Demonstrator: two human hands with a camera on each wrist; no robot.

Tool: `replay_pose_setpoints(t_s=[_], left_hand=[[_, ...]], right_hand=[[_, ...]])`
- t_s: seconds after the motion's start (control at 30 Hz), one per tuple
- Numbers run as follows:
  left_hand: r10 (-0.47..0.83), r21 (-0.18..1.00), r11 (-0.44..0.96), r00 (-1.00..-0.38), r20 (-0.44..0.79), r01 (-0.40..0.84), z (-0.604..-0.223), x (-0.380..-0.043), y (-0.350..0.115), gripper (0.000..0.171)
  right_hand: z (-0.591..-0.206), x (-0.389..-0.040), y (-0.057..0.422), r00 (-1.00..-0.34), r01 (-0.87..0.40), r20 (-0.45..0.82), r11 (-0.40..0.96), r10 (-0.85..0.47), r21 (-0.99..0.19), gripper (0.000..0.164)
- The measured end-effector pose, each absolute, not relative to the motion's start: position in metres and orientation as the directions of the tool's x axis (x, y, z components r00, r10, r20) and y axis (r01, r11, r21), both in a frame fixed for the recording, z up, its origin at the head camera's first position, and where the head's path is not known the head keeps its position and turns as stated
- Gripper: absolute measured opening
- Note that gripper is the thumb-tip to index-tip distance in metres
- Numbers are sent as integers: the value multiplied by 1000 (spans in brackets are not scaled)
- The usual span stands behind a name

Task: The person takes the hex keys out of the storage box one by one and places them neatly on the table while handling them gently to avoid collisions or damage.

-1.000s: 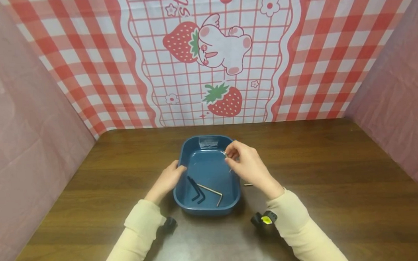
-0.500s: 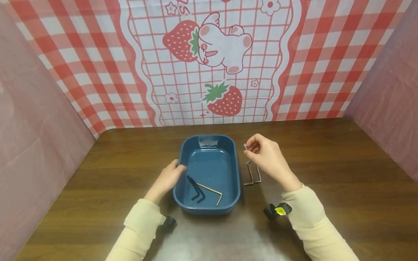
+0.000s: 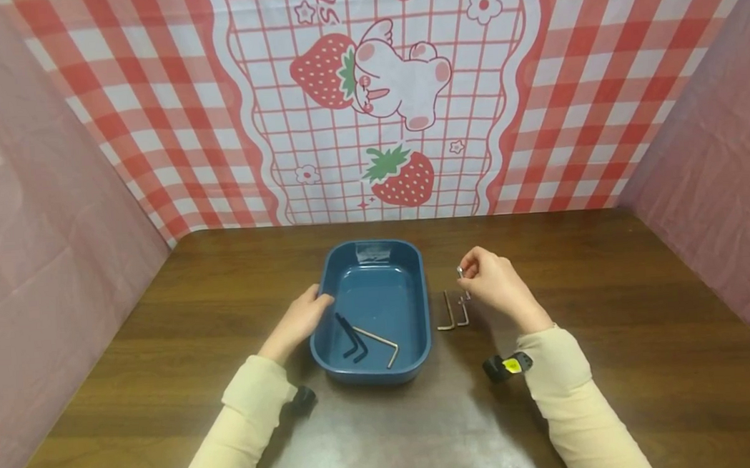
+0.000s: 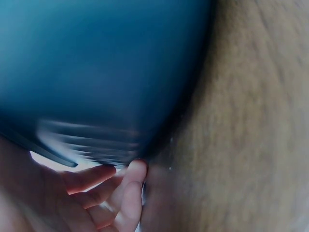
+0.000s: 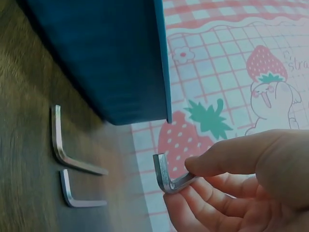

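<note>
My left hand (image 3: 299, 319) grips the left rim of a blue tray (image 3: 425, 295), thumb over the edge; in the left wrist view its fingers (image 4: 130, 203) touch the outer wall. Inside the tray's near end lie two black hex keys (image 3: 355, 346) and a brassy hex key (image 3: 381, 338). Right of the tray, my right hand (image 3: 497, 284) pinches a silver hex key (image 5: 165, 176) between thumb and fingers, its bent end sticking out. Beneath it on the table lie a larger hex key (image 5: 59, 145) and a smaller hex key (image 5: 70, 193), side by side.
The brown wooden table (image 3: 236, 285) carries everything. A red-and-white checked cloth with strawberries (image 3: 404, 178) hangs behind its back edge. Pink curtains (image 3: 58, 210) close off both sides. Each wrist wears a small black camera (image 3: 304, 403).
My right hand has moved right, from above the tray's right rim to over the table, with the hex key in its fingers. The left hand has kept its place on the tray.
</note>
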State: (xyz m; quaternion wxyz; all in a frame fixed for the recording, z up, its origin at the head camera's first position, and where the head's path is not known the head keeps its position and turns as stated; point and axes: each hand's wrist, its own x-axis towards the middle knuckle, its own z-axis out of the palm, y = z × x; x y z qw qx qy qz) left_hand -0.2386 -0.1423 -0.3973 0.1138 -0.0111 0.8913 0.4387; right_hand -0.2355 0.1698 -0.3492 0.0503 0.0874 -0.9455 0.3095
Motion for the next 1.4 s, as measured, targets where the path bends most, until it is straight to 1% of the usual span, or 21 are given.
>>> replay_pose_setpoints(t_s=[0.5, 0.67, 0.9, 1.23, 1.4], left_hand=[[82, 793, 596, -972, -220, -129, -397, -238, -141, 52], [82, 795, 591, -970, -227, -136, -396, -238, -141, 53], [85, 786, 608, -975, -206, -113, -397, -238, -142, 53], [85, 787, 608, -977, -196, -105, -397, -239, -141, 52], [86, 782, 614, -976, -202, -107, -397, -238, -141, 53]], right_hand=[[-361, -242, 183, -993, -97, -6, 826, -120, -555, 21], [-364, -242, 184, -995, -67, -31, 848, -98, -525, 23], [-370, -243, 185, -995, -24, -68, 869, -67, -494, 20], [-374, -244, 185, -992, 4, -110, 861, -61, -509, 19], [-376, -244, 186, -993, 1, -103, 856, -61, -516, 17]])
